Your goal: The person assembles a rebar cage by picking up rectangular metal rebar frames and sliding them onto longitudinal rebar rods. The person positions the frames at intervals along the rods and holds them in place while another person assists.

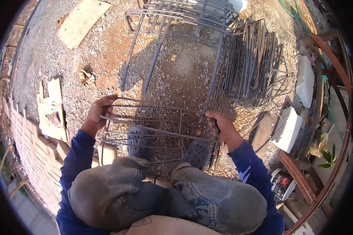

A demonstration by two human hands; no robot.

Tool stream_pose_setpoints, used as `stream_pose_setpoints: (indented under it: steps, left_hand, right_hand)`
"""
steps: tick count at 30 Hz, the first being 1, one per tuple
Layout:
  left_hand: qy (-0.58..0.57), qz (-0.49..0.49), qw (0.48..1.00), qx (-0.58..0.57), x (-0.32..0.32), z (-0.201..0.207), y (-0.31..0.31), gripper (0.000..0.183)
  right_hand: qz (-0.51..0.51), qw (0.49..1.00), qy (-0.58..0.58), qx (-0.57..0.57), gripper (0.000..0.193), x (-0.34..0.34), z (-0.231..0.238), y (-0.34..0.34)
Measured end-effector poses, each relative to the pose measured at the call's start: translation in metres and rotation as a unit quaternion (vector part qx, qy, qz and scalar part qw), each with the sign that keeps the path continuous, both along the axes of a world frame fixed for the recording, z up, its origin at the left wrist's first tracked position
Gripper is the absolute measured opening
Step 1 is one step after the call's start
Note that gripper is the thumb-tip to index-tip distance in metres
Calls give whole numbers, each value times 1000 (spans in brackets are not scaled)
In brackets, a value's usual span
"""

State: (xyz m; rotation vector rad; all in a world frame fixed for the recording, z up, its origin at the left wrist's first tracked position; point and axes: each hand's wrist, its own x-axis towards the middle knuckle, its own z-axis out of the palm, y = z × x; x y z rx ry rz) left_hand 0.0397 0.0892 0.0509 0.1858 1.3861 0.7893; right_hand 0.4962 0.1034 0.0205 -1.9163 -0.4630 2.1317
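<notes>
Several bent steel rebar stirrups, rectangular loops of thin ribbed bar, are held level in front of my knees. My left hand is closed around their left ends, fingers curled over the bars. At the right corner, my right hand grips the bars with its thumb on top. Dark, narrow pieces hang below the right hand; I cannot make out what they are. Just beyond stands a rebar cage with long bars reaching toward me. To its right lies a dense pile of stirrups on the gravel.
My feet in dark clogs are under the stirrups. White foam blocks, a bucket and a rusty steel frame line the right side. A plywood board lies far left; stacked blocks stand at left.
</notes>
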Motion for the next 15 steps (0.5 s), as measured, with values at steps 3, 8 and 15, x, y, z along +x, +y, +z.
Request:
stream_pose_setpoints:
  steps: [3,8,15]
  left_hand:
    - [7,-20,999,49,0,-12,40,31]
    - [54,15,995,80,3,-8,120,21]
    - [146,-31,974,168,28,31,223,36]
  right_hand:
    - [-64,996,59,-37,12,4,-9,41]
    - [-103,990,93,17,12,9,-9,113]
    - [-115,988,7,105,25,0,8,201]
